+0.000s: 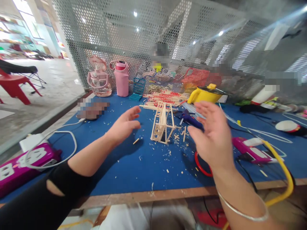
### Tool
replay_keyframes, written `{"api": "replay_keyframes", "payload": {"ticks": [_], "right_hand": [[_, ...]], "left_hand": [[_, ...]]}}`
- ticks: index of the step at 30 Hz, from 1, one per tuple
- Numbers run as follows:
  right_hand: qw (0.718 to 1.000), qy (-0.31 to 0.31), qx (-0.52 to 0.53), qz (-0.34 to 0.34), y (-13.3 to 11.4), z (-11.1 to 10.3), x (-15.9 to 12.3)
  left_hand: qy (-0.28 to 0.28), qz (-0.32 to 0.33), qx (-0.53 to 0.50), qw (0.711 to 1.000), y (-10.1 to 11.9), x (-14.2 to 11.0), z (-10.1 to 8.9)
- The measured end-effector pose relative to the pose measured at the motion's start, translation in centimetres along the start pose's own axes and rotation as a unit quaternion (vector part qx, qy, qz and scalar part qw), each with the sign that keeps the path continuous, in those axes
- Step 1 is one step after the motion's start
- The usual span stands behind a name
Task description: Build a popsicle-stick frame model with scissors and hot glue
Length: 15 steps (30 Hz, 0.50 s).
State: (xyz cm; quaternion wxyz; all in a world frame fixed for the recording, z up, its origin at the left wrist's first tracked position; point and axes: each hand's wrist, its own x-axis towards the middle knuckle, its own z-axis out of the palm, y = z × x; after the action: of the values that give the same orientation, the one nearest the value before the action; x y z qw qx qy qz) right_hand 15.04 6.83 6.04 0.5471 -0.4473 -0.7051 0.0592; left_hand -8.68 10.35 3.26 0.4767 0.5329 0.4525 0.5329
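A small frame built from thin wooden sticks (164, 125) stands in the middle of the blue tabletop (134, 172). My left hand (126, 124) hovers to its left, fingers apart and holding nothing. On the other side, my right hand (211, 134) is raised with an empty palm and spread fingers, partly covering scissors with red handles (200, 166). Neither hand touches the frame. Beside the frame lie a dark blue hand tool (189, 120), partly hidden behind my right hand, and short stick offcuts (184, 134). Loose matchsticks with red ends (165, 97) are heaped behind it.
Along the back stand a clear pink bottle (100, 80), a pink flask (122, 80), a teal holder (137, 89) and a yellow pot (207, 95) against perforated metal. Purple power strips (35, 156) with cables lie at left and right. Wood scraps litter the table.
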Motion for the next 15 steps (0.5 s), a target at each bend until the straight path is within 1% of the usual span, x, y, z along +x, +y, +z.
{"api": "replay_keyframes", "payload": {"ticks": [2,3,4,5,6,8,10,11,12,13,14,15], "right_hand": [[0.997,0.061,0.048,0.029,-1.1,-1.5,-1.8],[0.993,0.083,0.065,0.049,-1.8,-1.9,-3.1],[0.99,0.096,0.076,0.067,-2.7,-2.0,-4.7],[0.989,0.089,0.085,0.087,-3.6,-1.8,-6.5],[0.987,0.057,0.102,0.107,-4.5,-1.3,-8.4],[0.984,0.001,0.136,0.115,-6.1,-0.1,-11.8],[0.98,-0.021,0.151,0.128,-6.9,0.8,-13.9],[0.979,-0.028,0.15,0.135,-6.9,1.0,-14.3],[0.977,-0.026,0.152,0.146,-6.7,0.9,-14.3],[0.974,-0.02,0.162,0.16,-6.3,0.5,-14.0],[0.968,-0.003,0.18,0.174,-5.9,0.0,-13.3],[0.961,0.018,0.205,0.185,-5.5,-0.6,-12.6]], "left_hand": [[0.108,0.025,0.036,0.993,1.4,-1.5,-0.6],[0.14,0.053,0.061,0.987,2.0,-2.8,-0.4],[0.149,0.062,0.092,0.983,2.4,-4.5,0.1],[0.151,0.058,0.114,0.98,2.6,-6.4,0.9],[0.126,0.052,0.124,0.983,2.5,-8.4,2.0],[0.06,0.049,0.109,0.991,1.5,-12.1,4.7],[0.009,0.077,0.087,0.993,-0.3,-14.8,7.5],[-0.013,0.104,0.075,0.992,-1.2,-15.8,8.8],[-0.069,0.118,0.071,0.988,-2.1,-16.5,10.0],[-0.112,0.141,0.06,0.982,-2.9,-16.9,11.1],[-0.16,0.138,0.062,0.975,-3.6,-17.2,11.9],[-0.196,0.153,0.058,0.967,-4.0,-17.5,12.5]]}}
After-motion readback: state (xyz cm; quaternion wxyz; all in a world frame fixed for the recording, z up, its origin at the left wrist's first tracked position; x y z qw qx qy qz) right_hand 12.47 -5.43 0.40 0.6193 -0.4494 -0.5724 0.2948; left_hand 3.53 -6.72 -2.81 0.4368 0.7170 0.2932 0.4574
